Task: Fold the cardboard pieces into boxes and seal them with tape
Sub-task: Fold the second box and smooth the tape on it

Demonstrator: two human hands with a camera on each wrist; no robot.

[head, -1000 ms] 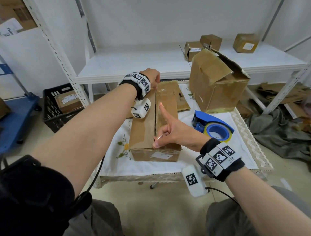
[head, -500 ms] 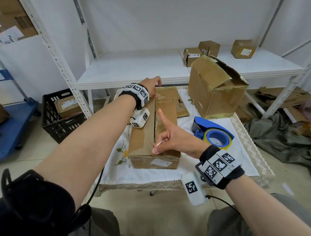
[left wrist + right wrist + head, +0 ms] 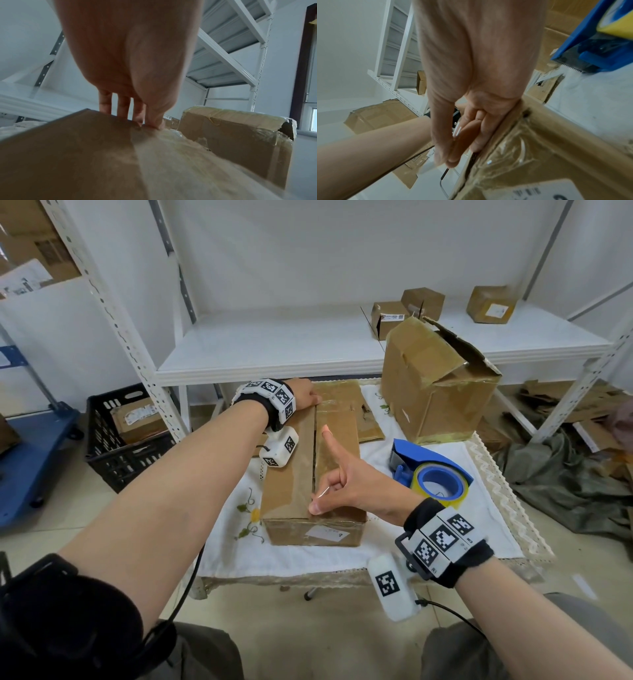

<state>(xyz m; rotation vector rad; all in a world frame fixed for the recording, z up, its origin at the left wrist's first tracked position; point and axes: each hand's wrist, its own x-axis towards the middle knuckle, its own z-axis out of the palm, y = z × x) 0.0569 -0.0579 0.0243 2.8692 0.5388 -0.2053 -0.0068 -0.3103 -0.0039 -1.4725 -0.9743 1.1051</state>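
A long cardboard box (image 3: 284, 484) lies on the white cloth with its top flaps shut along a middle seam. My left hand (image 3: 306, 397) grips its far edge, thumb on top on glossy clear tape, fingers (image 3: 120, 106) down behind the edge. My right hand (image 3: 320, 501) rests at the near end of the seam. Its forefinger points out over the box, while thumb and a curled finger (image 3: 452, 155) pinch what looks like a thin clear tape strip. The blue tape dispenser (image 3: 431, 470) with its yellow roll lies to the right of the box, untouched.
A taller taped box (image 3: 435, 392) with a torn flap stands at the back right. Flat cardboard (image 3: 366, 422) lies behind the long box. A white shelf (image 3: 274, 354) with small boxes is beyond, a black crate (image 3: 126, 433) left, cloth and scrap cardboard on the floor right.
My left hand has come down from above the far end onto the box's far edge. The right hand keeps its place and pose at the near end.
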